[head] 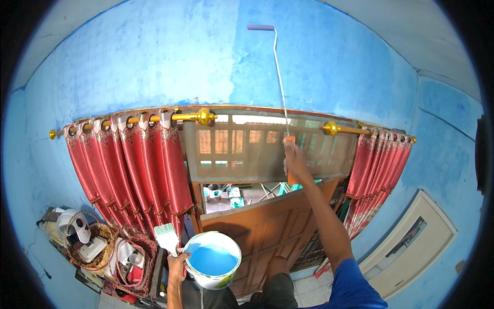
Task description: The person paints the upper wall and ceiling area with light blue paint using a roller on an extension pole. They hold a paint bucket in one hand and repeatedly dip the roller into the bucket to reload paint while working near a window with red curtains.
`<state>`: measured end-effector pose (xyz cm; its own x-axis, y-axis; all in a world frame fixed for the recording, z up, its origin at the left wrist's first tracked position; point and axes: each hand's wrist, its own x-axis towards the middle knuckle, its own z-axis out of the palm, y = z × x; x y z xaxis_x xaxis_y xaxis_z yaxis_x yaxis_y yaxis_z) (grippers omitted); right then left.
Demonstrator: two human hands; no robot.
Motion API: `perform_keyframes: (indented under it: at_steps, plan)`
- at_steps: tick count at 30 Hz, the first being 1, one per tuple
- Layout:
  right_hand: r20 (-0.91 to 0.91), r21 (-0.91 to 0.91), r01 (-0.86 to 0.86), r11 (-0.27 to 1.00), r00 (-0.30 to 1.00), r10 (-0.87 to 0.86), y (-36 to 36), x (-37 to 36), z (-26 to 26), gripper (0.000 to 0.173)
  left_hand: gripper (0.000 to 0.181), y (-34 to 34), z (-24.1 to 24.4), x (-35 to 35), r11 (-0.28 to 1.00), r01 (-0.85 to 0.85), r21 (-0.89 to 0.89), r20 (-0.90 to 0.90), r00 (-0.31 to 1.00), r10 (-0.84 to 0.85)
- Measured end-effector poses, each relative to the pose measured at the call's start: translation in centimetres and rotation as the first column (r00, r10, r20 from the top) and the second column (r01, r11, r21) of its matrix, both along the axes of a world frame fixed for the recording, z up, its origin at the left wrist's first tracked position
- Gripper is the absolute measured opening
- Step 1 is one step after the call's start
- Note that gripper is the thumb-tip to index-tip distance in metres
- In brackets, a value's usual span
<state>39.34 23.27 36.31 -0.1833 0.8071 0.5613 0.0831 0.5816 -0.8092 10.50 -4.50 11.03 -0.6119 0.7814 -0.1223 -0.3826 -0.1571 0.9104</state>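
My right hand (296, 162) is closed around the orange handle of a paint roller (281, 81) and is raised in front of the mesh panel over the door. The roller's purple sleeve lies against the blue wall (328, 58), high above the doorway. Low on the left, my left hand (178, 264) grips the rim of a white plastic bucket (216, 282) holding light blue paint (213, 259). A wide paintbrush (166, 236) with pale, paint-marked bristles points upward from the same hand. Darker blue covers the wall around the roller; a paler area lies to its left.
Red curtains (135, 170) hang from a gold rod at left, with more red curtains (380, 162) at right. A brown wooden door (266, 231) stands below. Wicker baskets (92, 239) of household items sit at lower left. A white framed panel (411, 239) is at right.
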Motion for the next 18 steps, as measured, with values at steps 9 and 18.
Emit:
perform_keyframes:
  at_steps: [9, 18]
  plan:
    - [-0.078, 0.025, -0.008, 1.0, 0.997, 0.01, 3.1, -4.6, 15.4, 0.047, 0.021, 0.1, -1.4, -0.8, 0.998, -0.058, 0.006, 0.009, 0.998, 0.058]
    - [-0.084, 0.149, 0.125, 0.981, 0.99, -0.113, 5.7, -6.9, 15.6, 0.049, 0.02, 0.4, -1.2, -0.5, 0.998, -0.042, 0.047, 0.03, 0.999, 0.04]
